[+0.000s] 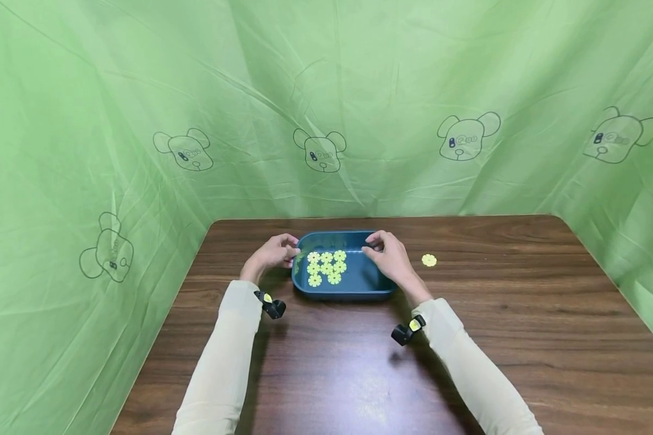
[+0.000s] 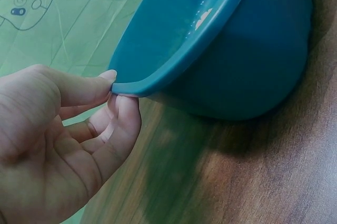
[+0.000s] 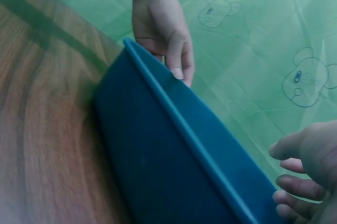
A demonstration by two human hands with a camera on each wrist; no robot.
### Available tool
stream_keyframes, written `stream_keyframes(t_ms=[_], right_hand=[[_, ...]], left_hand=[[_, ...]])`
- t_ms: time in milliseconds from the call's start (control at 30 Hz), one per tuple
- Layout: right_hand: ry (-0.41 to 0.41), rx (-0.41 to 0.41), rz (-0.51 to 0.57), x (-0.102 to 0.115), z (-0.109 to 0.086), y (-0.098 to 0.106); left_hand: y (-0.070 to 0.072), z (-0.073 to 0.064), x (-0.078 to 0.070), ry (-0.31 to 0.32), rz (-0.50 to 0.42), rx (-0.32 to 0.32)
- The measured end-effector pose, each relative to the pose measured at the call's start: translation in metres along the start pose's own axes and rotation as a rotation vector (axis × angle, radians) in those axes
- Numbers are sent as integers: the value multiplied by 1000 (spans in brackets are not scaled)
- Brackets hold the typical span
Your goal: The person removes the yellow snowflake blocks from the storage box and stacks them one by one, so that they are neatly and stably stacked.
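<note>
A dark blue plastic basin (image 1: 353, 294) stands on the table, with several yellow flower-shaped pieces (image 1: 327, 268) lying on the left part of its floor. My left hand (image 1: 274, 252) pinches the left end of the rim; in the left wrist view the thumb (image 2: 87, 88) is on top and the fingers are beneath the edge. Over the right end of the basin is my right hand (image 1: 389, 258). Its thumb and fingers, loosely bent in the right wrist view, stand apart with nothing visible between them.
One more yellow flower piece (image 1: 429, 260) lies on the brown wooden table (image 1: 522, 302), right of the basin. A green curtain (image 1: 386, 121) printed with bear heads hangs behind and beside the table. Black straps with small cameras (image 1: 274, 309) sit on both wrists.
</note>
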State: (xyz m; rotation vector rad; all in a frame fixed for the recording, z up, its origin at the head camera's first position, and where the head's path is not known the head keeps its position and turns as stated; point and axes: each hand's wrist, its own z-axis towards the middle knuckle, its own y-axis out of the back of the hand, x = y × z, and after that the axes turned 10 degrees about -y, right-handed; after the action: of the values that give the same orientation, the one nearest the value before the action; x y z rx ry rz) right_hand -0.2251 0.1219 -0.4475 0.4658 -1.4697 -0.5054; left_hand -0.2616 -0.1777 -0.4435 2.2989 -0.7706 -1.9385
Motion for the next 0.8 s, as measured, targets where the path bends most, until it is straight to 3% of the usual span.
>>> stream_keyframes(t_ms=[167,367,567,800], right_hand=[[-5,18,-12,-1,4,-11],[-47,104,-43,-2,8,-23],[-25,200,-98,-2,11,-32],[-38,253,-154,1,16,-41]], left_hand=[[0,0,-1,0,-1,-1],[-1,-1,-1,0,-5,-2],[-1,-1,-1,0,-6,-2],[-1,-2,-2,2,-4,-4]])
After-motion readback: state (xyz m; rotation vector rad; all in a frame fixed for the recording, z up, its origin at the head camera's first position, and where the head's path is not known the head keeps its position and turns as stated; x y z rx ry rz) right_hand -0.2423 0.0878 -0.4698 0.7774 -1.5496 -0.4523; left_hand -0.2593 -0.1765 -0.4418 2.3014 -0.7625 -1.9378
